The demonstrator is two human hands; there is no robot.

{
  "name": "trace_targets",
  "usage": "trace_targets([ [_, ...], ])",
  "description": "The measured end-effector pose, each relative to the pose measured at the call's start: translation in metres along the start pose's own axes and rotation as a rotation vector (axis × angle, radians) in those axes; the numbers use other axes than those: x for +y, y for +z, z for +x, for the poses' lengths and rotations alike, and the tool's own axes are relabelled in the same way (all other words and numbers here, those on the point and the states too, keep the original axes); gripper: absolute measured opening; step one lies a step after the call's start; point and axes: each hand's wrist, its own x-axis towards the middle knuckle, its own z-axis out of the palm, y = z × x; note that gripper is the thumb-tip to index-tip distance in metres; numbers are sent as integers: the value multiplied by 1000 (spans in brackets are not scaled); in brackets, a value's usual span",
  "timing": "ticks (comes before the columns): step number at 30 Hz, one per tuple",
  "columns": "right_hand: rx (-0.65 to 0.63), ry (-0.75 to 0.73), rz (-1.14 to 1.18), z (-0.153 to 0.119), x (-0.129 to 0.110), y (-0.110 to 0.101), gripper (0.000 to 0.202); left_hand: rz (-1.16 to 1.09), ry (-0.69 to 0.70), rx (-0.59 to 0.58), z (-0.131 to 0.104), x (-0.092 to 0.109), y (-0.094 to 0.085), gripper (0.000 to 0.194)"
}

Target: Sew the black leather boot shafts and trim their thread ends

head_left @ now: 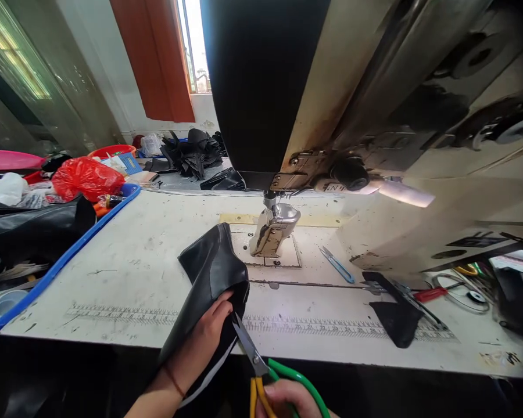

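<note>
A black leather piece (218,270), shaped like a boot upper, lies over the front edge of the white sewing table. My left hand (207,328) is closed on its opening, fingers curled at the edge. Scissors (255,357) with green and orange handles are in my right hand (292,397) at the bottom of the view. Their blades are slightly apart, with the tips at the leather's edge just right of my left fingers. Behind the leather stands the metal post (272,232) of the sewing machine, under its needle area.
The sewing machine head (331,116) overhangs the table from the right. Blue thread snips (337,266), a black scrap (396,322) and a red-handled tool (431,294) lie to the right. A blue-rimmed tray (76,247) of materials is at left. Black pieces (194,154) are heaped behind.
</note>
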Motion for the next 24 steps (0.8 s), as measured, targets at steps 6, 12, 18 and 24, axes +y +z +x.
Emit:
trace_targets([
  [6, -70, 69, -7, 17, 0, -7, 53, 8, 15, -2, 0, 0, -1, 30],
  [12, 0, 61, -11, 24, 1, -2, 45, 9, 113, 42, -13, -8, 5, 26],
  [18, -9, 11, 8, 34, -2, 23, 44, 54, 132, 120, -26, -12, 7, 22],
  [24, -51, 48, 33, 50, -1, 42, 51, 84, 89, 262, -31, -10, 8, 21],
])
